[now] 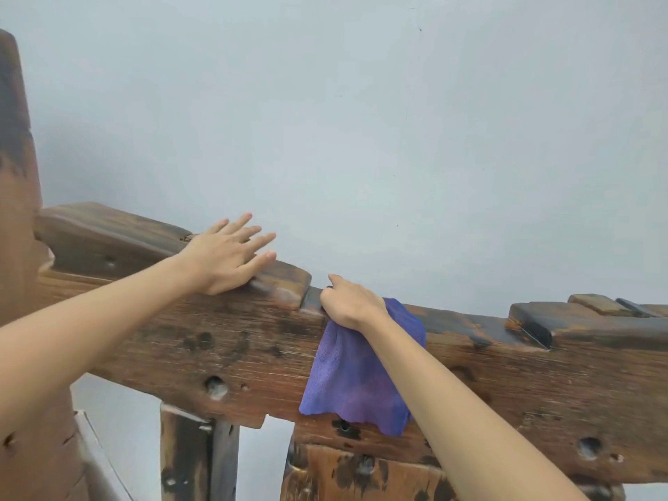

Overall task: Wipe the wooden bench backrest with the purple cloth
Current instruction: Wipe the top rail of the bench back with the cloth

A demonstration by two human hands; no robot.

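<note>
Purple cloth (356, 377) hangs rumpled over the worn wooden backrest (224, 341).

Left hand (226, 256): fingers straight and spread, palm down, arm reaching forward.
Right hand (349, 305): fingers curled in a pinch, forefinger crooked up, forearm angled up from lower right.

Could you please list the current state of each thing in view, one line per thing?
purple cloth: draped over the top rail, hanging down its front, held at the top.
right hand: grips the cloth on the rail's top edge.
left hand: flat, fingers straight, resting on the raised block.
wooden bench backrest: upright, worn, stained dark.
</note>
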